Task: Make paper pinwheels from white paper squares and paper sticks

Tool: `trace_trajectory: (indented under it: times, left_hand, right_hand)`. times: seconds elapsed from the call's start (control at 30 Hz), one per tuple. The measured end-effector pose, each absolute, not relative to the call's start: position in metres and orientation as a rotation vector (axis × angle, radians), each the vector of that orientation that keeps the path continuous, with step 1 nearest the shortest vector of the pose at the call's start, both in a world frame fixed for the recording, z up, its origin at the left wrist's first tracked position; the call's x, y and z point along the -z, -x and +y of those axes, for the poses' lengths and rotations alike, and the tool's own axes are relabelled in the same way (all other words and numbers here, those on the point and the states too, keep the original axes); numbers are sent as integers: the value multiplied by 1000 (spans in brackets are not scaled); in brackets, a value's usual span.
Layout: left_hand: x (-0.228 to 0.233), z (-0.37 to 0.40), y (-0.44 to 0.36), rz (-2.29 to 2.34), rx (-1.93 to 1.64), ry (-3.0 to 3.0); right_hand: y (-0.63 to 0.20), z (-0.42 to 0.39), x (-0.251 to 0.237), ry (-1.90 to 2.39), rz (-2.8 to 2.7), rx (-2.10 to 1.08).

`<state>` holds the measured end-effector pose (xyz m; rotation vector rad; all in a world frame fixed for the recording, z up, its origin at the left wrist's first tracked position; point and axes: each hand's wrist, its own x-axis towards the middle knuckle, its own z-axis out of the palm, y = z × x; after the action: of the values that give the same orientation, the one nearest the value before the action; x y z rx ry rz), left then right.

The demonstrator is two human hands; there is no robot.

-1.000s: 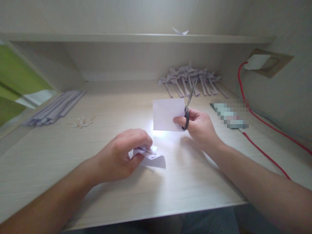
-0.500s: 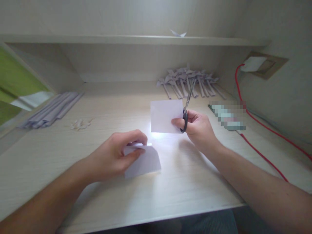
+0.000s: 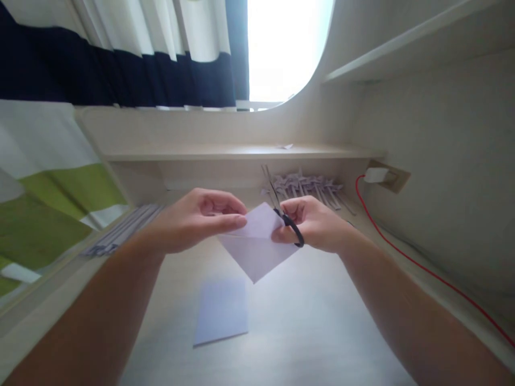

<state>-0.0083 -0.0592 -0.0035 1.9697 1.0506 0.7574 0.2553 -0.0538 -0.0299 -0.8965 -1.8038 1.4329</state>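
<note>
A square sheet of white paper (image 3: 254, 254) is held up between my hands, turned so one corner points down, with a crease line across its middle. My left hand (image 3: 205, 220) pinches its left side between thumb and fingers. In my right hand (image 3: 311, 222) are the black-handled scissors (image 3: 295, 231), and its thumb also presses the paper's right side. The scissors' blades point up and away, slightly apart. Below the hands, a small stack of white paper (image 3: 222, 313) lies on the table.
Several paper pinwheels (image 3: 308, 185) lie at the back right. Rolled paper sticks (image 3: 120, 230) are piled at the left. A paper scrap (image 3: 286, 146) rests on the shelf (image 3: 225, 153). A red cable (image 3: 418, 279) runs from a wall plug (image 3: 376, 175) down the right side.
The stack of paper has left my left hand and lies on the table. My left hand has moved up onto the sheet, which is turned corner-down. My view has tilted upward.
</note>
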Motion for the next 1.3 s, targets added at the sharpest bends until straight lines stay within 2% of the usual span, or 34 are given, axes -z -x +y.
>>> trace_trajectory:
  times: [0.13,0.33,0.6,0.8,1.1,1.23,1.3]
  left_hand:
    - [-7,-75,-12,1006,-684,-1903]
    - [2,-79,-21,1031,-667,-1938]
    - [4,-81,-30,969,-636,-1894]
    - [5,-78,-22,989,-877,-1723]
    - [-4,-78,-5,964,-1207,-1515]
    - [-6,-82,-7,944,-1318,-1455]
    - [-6,-81,-7,930,-1317,-1449]
  right_hand:
    - [-255,-50,12,858,-1858,-1407]
    - [-257,-53,15,846,-1860,-1441]
    - [-249,-60,14,810,-1773,-1295]
    - [-259,-61,11,818,-1688,-1053]
    - [-275,-63,43,1158,-1898,-1110]
    - [-260,-73,75,1745,-2268,-987]
    - [-252,-77,89,1856,-2355,-938]
